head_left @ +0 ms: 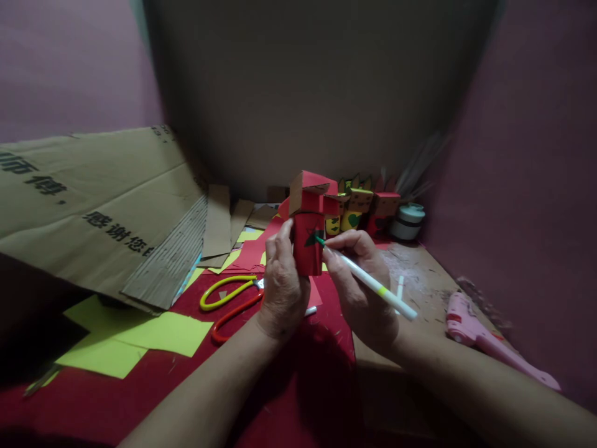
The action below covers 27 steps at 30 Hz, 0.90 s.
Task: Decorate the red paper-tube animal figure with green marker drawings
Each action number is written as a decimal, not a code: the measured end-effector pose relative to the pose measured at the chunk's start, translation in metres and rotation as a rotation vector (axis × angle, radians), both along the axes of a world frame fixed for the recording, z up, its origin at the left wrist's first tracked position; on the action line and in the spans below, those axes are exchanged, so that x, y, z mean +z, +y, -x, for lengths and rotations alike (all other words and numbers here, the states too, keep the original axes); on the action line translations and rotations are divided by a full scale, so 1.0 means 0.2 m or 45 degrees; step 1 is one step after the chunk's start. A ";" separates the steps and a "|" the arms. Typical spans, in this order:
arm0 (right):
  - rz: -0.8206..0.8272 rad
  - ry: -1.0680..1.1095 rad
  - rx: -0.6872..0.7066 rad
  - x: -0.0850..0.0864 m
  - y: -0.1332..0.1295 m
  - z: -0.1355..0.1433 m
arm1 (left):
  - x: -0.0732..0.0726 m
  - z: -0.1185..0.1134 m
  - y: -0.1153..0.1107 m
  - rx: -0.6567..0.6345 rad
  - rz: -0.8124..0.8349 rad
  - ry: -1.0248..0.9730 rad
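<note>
My left hand (285, 280) is closed round the side of a red paper figure (308, 258), which has a tube body and a boxy cardboard head. The figure stands upright in the grip, above the red tabletop. Between the fingers of my right hand (361, 280) is a white marker (373, 283) with a green tip and a yellow band. That tip touches a dark green shape (312, 236) drawn on the tube's front. Scissors (228, 305) with one yellow and one red handle lie left of my left hand, their blades partly hidden behind it.
Yellow paper sheets (163, 333) and a large printed cardboard piece (93, 218) lie at left. Yellow figures (357, 211) and a red figure (385, 214) stand at the back, beside a lidded pale container (408, 222). A pink glue gun (489, 342) rests at right.
</note>
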State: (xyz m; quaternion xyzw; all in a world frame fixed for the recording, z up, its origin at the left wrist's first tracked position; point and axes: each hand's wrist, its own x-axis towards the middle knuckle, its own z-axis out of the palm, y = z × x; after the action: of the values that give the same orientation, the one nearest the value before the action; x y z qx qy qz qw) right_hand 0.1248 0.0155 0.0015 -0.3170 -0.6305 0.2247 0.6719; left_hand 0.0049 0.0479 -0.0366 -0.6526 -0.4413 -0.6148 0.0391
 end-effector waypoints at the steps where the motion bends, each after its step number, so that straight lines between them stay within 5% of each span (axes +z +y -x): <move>1: -0.003 -0.001 -0.002 0.00 0.00 0.00 | 0.00 0.00 0.00 0.005 -0.010 0.008; 27: -0.038 0.003 -0.046 0.00 0.02 0.00 | 0.00 0.00 -0.01 0.000 -0.017 0.029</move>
State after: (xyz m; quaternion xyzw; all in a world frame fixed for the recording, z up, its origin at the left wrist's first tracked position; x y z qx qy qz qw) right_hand 0.1245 0.0198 0.0005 -0.3178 -0.6271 0.2034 0.6814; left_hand 0.0047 0.0463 -0.0361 -0.6591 -0.4368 -0.6103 0.0483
